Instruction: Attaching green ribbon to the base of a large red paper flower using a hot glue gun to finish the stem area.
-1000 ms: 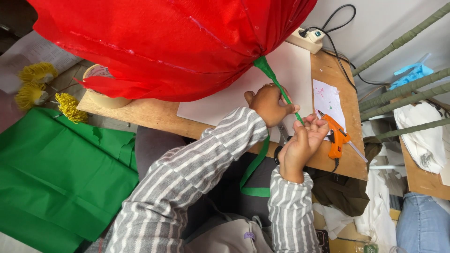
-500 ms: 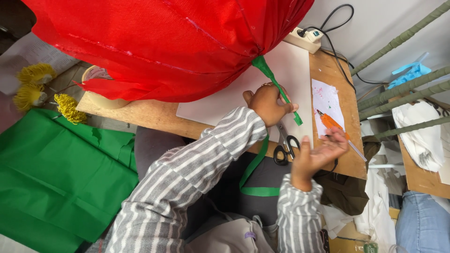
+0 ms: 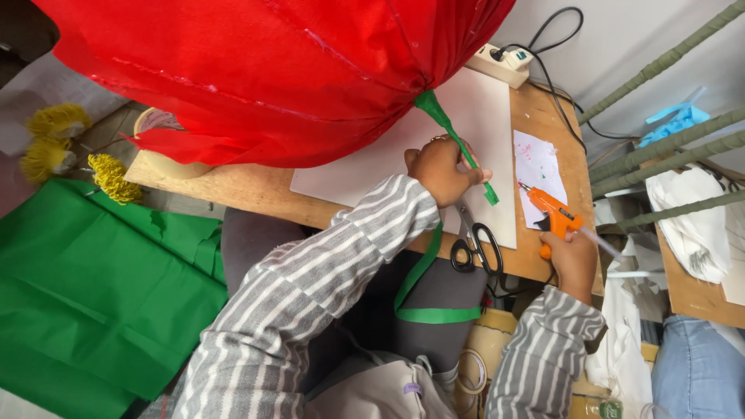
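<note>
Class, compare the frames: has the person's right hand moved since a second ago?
Yes. The right hand has drawn back from the green stem toward the table edge, now gripping the orange glue gun.

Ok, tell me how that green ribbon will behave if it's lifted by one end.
The green ribbon would probably flop: it already sags in a loose loop below the left hand. It looks thin and flat, so likely very light. Its taut stretch by the red fabric flower suggests it holds tension when pulled.

Craft workshop: glue gun (image 3: 552,214), scissors (image 3: 475,247), red fabric (image 3: 272,70), wooden worktable (image 3: 248,190)
</note>
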